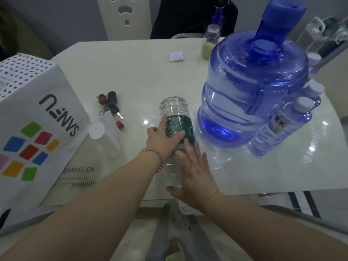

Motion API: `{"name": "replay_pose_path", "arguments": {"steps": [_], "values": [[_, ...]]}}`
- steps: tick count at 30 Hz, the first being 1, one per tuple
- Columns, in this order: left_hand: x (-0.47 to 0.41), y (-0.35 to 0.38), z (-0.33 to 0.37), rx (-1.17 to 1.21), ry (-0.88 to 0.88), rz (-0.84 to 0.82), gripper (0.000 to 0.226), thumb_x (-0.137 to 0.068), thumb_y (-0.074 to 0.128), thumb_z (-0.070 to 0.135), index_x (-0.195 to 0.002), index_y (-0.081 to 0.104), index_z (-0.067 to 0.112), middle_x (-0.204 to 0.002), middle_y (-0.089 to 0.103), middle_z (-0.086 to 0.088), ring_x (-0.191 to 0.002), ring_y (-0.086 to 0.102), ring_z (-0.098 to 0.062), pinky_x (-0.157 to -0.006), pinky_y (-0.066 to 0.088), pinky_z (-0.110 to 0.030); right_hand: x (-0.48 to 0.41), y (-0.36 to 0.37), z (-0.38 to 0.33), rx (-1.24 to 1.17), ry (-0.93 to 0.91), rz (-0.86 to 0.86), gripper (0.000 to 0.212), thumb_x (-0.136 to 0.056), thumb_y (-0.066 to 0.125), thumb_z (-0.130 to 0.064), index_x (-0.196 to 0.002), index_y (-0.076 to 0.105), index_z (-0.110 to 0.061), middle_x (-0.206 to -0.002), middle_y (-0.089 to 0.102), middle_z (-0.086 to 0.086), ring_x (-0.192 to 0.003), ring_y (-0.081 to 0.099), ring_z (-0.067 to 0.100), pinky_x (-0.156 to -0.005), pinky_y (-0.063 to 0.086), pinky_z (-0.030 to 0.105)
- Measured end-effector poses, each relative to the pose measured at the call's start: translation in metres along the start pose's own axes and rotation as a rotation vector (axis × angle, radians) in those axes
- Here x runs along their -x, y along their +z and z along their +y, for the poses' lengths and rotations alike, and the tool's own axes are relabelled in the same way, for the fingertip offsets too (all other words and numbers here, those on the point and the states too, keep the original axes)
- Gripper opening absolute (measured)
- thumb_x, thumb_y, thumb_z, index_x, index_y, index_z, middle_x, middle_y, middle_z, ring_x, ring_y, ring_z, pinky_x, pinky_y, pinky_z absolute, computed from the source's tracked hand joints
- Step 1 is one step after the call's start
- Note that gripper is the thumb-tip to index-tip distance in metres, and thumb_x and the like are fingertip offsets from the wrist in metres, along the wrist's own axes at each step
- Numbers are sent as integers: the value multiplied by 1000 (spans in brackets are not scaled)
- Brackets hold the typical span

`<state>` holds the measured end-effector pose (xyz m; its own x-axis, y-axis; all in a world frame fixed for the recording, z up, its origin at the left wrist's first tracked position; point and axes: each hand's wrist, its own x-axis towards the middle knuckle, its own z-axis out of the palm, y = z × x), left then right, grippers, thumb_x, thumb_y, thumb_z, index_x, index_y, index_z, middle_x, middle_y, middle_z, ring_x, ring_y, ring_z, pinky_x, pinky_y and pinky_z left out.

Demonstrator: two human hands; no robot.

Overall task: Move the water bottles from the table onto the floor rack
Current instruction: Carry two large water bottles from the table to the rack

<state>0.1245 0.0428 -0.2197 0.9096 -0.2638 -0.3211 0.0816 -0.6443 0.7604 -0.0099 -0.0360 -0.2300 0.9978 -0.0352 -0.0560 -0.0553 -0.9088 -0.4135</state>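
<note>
The clear water bottle (175, 129) with a dark green label lies on its side on the desk (131, 76), its base pointing away from me. My left hand (163, 140) closes its grip over the label; my right hand (192, 174) lies open-fingered against the neck end. Just right stands a large blue water jug (252, 91), with smaller blue-tinted bottles (278, 129) beside it. Keys (113, 108) lie to the left.
</note>
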Motion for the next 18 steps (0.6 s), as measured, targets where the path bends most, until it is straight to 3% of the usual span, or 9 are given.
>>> {"name": "replay_pose_path", "arguments": {"steps": [3, 7, 11, 13, 15, 18], "values": [[-10, -1, -2, -64, 63, -18, 88, -76, 66, 58, -145, 13, 51, -156, 3, 0, -139, 23, -32, -114, 27, -44, -3, 7, -6, -51, 49, -4, 104, -72, 70, -44, -141, -7, -32, -154, -26, -5, -135, -36, 23, -114, -2, 51], [-17, 9, 2, -87, 128, -85, 91, -74, 71, 50, -141, 11, 58, -158, -10, 9, -144, 8, -28, -114, 22, -42, -2, 15, -10, -108, 186, 35, 113, -68, 70, -38, -138, -18, -34, -150, -34, -8, -135, -37, 25, -116, 3, 52], [-19, 19, 13, -84, 155, -70, 92, -69, 73, 46, -141, 16, 56, -157, -10, 11, -143, 9, -27, -114, 23, -42, -1, 14, -4, -130, 270, 24, 134, -67, 77, -45, -126, -43, -44, -149, -35, -5, -142, -21, 29, -117, 13, 49], [-20, 21, 18, -147, 212, -60, 84, -74, 67, 46, -142, 18, 53, -158, -10, 9, -143, 4, -27, -114, 19, -45, 0, 14, -1, -189, 297, 47, 137, -67, 81, -41, -123, -44, -49, -148, -36, -11, -144, -9, 29, -115, 20, 46], [-22, 12, 19, -310, 351, -33, 73, -80, 53, 46, -145, 21, 45, -159, -6, 4, -145, -2, -24, -116, 12, -46, 2, 10, 7, -187, 257, 49, 134, -66, 82, -36, -130, -36, -49, -147, -36, -14, -144, -2, 29, -113, 24, 44], [-23, -16, 11, -733, 778, -56, 73, -79, 39, 51, -147, 27, 31, -159, 14, -5, -146, 6, -24, -117, 4, -45, 7, -8, 36, -68, 90, -21, 131, -66, 82, -36, -137, -28, -47, -150, -31, -11, -143, 1, 27, -110, 32, 46]]}}
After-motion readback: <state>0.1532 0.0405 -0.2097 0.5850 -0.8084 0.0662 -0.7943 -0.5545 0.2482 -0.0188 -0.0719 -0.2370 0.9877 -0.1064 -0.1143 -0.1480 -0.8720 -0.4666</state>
